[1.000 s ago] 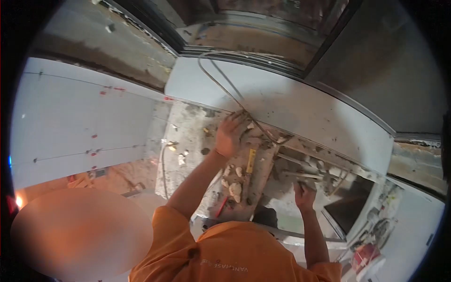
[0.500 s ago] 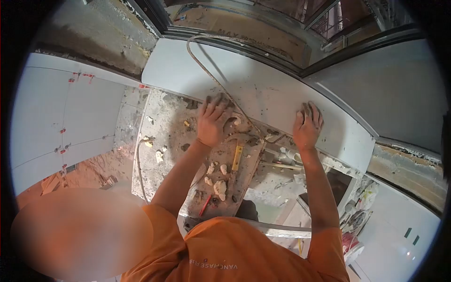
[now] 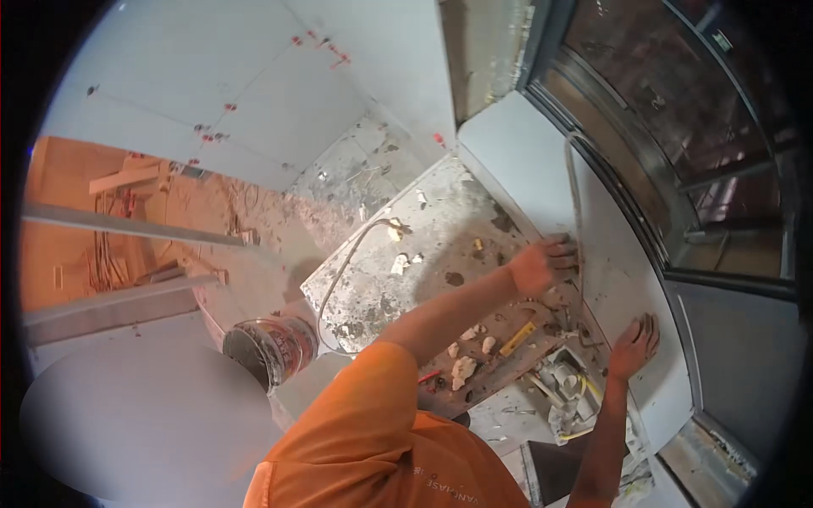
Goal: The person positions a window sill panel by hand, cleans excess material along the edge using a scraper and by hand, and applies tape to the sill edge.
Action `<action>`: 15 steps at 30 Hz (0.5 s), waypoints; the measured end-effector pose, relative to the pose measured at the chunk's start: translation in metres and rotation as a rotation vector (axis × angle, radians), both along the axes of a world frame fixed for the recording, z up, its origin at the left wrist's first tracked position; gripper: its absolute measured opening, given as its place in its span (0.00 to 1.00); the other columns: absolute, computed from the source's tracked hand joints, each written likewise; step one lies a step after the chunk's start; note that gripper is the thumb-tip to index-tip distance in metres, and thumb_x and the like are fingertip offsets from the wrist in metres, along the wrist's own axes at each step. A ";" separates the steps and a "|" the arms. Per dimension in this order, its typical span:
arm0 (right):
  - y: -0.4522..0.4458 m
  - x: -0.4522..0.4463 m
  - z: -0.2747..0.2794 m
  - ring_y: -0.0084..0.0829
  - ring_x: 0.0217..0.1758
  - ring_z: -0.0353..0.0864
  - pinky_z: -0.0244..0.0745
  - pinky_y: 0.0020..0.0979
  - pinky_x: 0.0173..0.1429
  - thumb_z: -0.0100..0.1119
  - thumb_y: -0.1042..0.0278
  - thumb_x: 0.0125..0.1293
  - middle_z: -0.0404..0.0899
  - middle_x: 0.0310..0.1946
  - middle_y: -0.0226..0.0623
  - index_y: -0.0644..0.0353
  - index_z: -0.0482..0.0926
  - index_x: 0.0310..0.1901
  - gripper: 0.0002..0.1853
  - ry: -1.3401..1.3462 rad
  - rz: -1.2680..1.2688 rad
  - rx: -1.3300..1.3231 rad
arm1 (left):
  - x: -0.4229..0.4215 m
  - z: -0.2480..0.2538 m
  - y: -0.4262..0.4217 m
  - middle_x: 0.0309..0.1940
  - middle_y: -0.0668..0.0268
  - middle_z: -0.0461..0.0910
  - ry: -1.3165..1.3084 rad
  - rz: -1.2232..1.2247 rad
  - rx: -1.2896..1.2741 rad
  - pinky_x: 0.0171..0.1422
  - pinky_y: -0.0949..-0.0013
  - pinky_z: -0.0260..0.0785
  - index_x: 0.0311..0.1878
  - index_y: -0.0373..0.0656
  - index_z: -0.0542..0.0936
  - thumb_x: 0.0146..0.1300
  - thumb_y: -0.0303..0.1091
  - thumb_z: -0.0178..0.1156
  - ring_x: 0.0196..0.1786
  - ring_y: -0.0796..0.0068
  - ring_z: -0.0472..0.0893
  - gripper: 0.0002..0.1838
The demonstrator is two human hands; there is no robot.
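Shifted rightward, the left hand (image 3: pixel 540 266) has blurred, half-open fingers. The right hand (image 3: pixel 632 347), fingers loosely spread, touches the white sill (image 3: pixel 622 284).

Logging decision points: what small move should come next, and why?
Probably close the left hand on the thin, bent, brownish line and ease it off the long white slab. The line crosses the slab beside those fingers, while the right hand is spread at the slab, apparently holding nothing.

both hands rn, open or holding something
Left hand: open, at the white ledge's near edge.
Right hand: open, on the white ledge, nothing visibly held.
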State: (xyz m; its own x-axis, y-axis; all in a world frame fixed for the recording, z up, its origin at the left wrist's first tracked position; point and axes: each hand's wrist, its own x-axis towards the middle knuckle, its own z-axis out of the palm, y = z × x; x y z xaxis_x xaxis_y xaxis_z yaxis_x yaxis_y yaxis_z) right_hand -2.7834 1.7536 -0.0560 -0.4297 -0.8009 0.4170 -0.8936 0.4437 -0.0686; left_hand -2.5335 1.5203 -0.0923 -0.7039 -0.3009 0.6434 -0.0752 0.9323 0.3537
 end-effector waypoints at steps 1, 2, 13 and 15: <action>0.001 -0.002 -0.001 0.51 0.67 0.76 0.67 0.51 0.71 0.51 0.60 0.78 0.79 0.62 0.49 0.65 0.81 0.57 0.18 0.003 0.013 0.002 | 0.000 -0.001 -0.001 0.57 0.63 0.85 -0.004 -0.013 -0.004 0.74 0.53 0.68 0.44 0.45 0.89 0.52 0.35 0.61 0.67 0.61 0.79 0.17; 0.001 -0.003 -0.004 0.51 0.66 0.76 0.67 0.51 0.71 0.50 0.60 0.79 0.80 0.61 0.50 0.66 0.81 0.57 0.19 0.005 0.025 0.008 | 0.004 -0.003 -0.001 0.57 0.64 0.85 -0.008 -0.028 -0.005 0.75 0.53 0.69 0.44 0.45 0.89 0.53 0.35 0.61 0.68 0.61 0.79 0.16; -0.046 0.035 0.034 0.37 0.42 0.80 0.75 0.38 0.48 0.51 0.56 0.79 0.83 0.43 0.41 0.63 0.83 0.52 0.18 -0.601 -0.101 -0.195 | 0.089 -0.009 -0.089 0.59 0.61 0.84 0.032 0.217 -0.127 0.77 0.55 0.68 0.51 0.45 0.87 0.56 0.35 0.60 0.68 0.61 0.79 0.19; -0.100 0.098 0.068 0.27 0.29 0.71 0.67 0.29 0.33 0.50 0.55 0.80 0.76 0.31 0.31 0.57 0.81 0.48 0.16 -1.421 -0.314 -0.362 | 0.098 -0.011 -0.102 0.58 0.61 0.85 0.054 0.238 -0.124 0.76 0.54 0.69 0.50 0.44 0.87 0.56 0.35 0.59 0.67 0.61 0.80 0.19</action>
